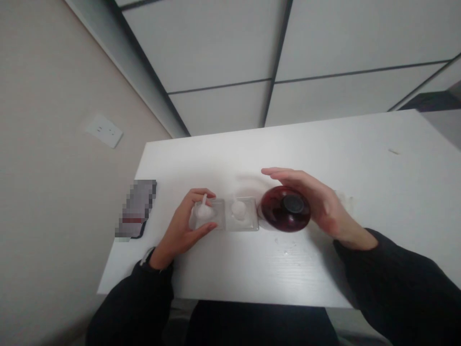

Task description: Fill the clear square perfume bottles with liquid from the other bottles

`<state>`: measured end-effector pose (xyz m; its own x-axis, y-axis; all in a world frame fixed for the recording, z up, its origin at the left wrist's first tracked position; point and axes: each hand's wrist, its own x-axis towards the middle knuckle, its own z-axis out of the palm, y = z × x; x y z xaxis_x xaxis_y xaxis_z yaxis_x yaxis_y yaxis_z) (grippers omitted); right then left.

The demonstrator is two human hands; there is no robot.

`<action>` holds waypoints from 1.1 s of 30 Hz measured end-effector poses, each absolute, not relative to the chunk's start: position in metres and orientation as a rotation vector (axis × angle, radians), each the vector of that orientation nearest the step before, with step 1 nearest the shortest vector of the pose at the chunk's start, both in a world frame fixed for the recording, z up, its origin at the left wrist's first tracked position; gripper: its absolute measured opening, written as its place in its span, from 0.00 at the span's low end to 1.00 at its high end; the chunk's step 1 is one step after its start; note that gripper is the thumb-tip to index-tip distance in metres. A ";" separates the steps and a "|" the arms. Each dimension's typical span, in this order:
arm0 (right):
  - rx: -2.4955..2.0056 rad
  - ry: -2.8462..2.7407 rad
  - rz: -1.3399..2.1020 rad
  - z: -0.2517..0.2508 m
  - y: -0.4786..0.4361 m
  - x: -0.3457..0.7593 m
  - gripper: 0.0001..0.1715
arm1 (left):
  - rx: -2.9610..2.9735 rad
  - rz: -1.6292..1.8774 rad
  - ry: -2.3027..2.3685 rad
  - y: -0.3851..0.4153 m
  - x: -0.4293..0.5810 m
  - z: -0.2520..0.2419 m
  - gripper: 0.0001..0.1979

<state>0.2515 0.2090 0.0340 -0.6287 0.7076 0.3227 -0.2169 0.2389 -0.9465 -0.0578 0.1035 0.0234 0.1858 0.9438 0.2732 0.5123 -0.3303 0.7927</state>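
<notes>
A clear two-part seasoning box sits on the white table, a white spoon and white contents showing in each part. My left hand spans its left part, thumb along the near side and fingers along the far side. Immediately right of the box stands a round, glossy dark-red container with a dark round piece on top, seen from above. My right hand curves along its right and far sides, fingers stretched out. Whether the right palm touches the red surface is hard to tell.
A phone, its screen blurred out, lies near the left edge of the white table. Behind the table are pale panelled doors. A wall socket is at left. A small thin scrap lies at the far right.
</notes>
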 end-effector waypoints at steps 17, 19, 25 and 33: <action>-0.719 -1.468 1.273 -0.004 0.249 0.259 0.34 | 1.902 1.210 1.406 0.101 -0.056 0.032 0.20; -0.718 -1.449 1.259 -0.005 0.250 0.259 0.33 | 1.881 1.276 1.450 0.100 -0.055 0.034 0.19; -0.702 -1.436 1.244 -0.005 0.252 0.262 0.32 | 1.760 1.444 1.596 0.094 -0.052 0.047 0.16; -0.673 -1.471 1.270 -0.004 0.252 0.266 0.27 | 1.565 1.489 1.598 0.092 -0.051 0.054 0.34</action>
<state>0.2658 0.2524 -0.0036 -0.3097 0.8895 0.3359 -0.2026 0.2835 -0.9373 -0.0514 0.0921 0.0544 -0.2543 0.9010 0.3514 0.4139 -0.2270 0.8816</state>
